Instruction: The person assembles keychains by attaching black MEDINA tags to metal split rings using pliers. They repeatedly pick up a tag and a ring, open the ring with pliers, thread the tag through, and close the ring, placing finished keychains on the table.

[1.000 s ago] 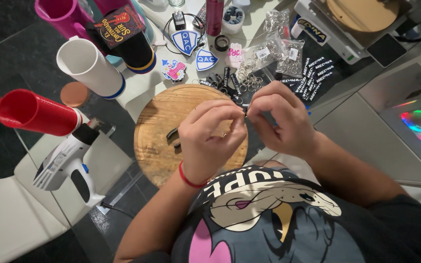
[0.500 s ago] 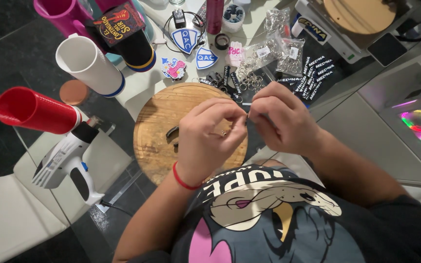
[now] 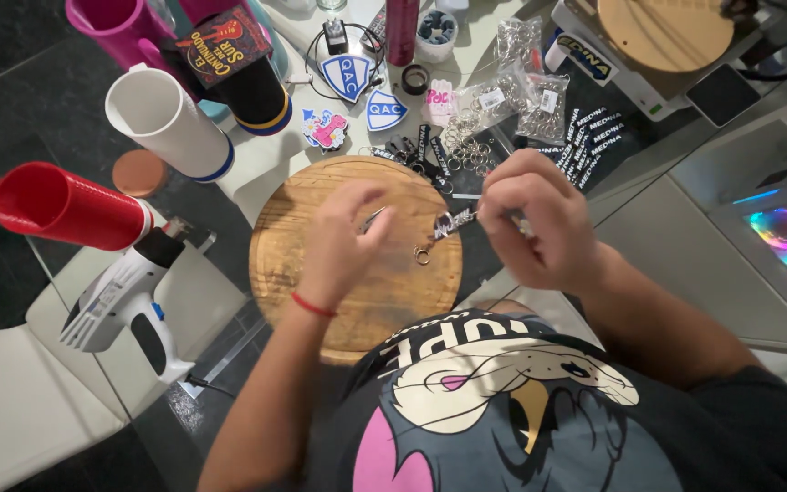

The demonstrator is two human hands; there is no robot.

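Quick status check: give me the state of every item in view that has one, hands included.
Left hand: over the board, fingers pinched on a small metal piece.
Right hand: closed on the keychain's end.
Keychain: held above the board, ring hanging loose.
Wooden board: flat on the table.
Red cup: on its side.
White cup: tilted, mouth open.
Heat gun: lying down, unheld.
Ring bags: lying flat, rings inside.
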